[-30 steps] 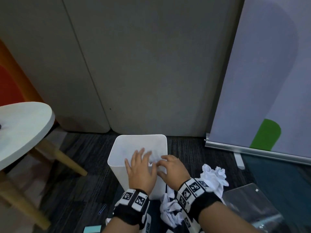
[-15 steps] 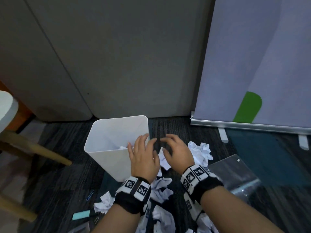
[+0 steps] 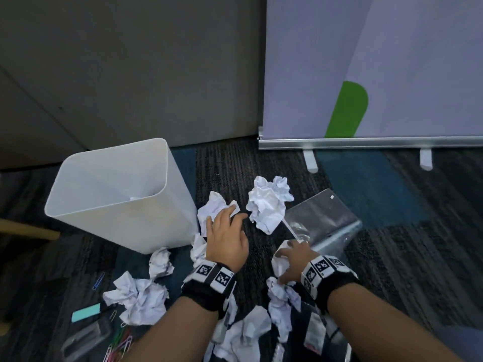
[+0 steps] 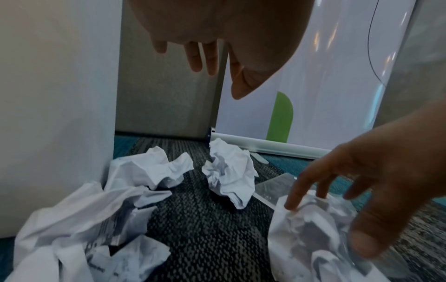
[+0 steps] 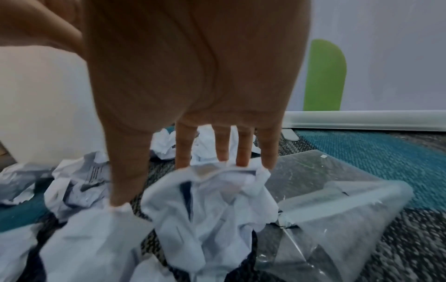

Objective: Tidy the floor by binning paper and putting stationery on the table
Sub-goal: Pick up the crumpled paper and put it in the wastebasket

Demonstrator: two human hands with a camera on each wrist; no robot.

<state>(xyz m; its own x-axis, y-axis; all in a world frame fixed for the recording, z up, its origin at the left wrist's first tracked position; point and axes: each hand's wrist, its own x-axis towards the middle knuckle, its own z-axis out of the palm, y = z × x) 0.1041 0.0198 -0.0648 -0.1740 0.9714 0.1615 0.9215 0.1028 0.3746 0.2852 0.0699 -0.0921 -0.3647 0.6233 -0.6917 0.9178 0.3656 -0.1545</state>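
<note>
On carpet (image 3: 405, 270), bin (image 3: 130, 231) holds 1 paper scrap (image 3: 134, 198).

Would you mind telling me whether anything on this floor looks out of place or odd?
Yes: crumpled paper balls litter the carpet beside the white bin. A clear plastic sleeve lies creased nearby, and loose paper clips and a teal sticky note lie at lower left.

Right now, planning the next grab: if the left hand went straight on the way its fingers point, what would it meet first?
Likely the crumpled white paper ball beside the white plastic bin; the left hand partly overlaps it in the head view, though height is unclear.
</note>
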